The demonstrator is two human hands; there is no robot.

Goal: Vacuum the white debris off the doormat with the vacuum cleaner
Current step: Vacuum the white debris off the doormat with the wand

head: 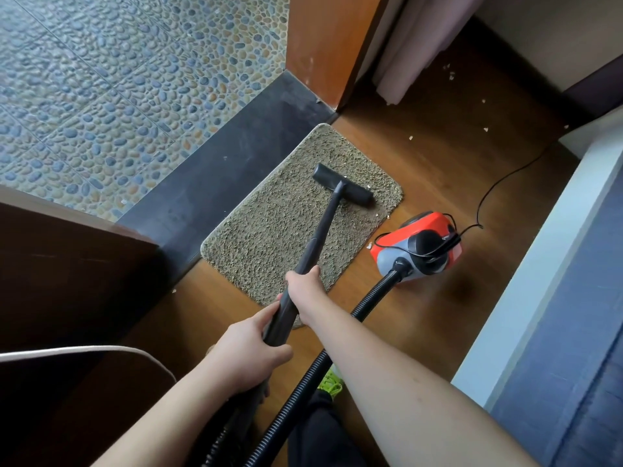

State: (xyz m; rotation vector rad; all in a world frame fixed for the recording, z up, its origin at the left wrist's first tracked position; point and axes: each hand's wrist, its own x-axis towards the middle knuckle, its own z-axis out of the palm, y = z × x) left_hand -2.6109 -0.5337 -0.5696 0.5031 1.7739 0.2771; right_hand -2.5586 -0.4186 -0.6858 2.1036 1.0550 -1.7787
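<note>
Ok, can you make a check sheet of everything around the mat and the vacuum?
Surface: wooden floor; doormat lies flat beside the dark threshold.
Job's things: floor nozzle rests on the mat's far right part; white debris lies at the mat's right edge; red vacuum body stands right of the mat.
Clutter: white bits scattered on the floor beyond the mat.
Grips: left hand and right hand both hold the black tube.
Cables: power cord trails across the floor; ribbed hose runs to the vacuum.
Surroundings: pebble tiles, curtain.
</note>
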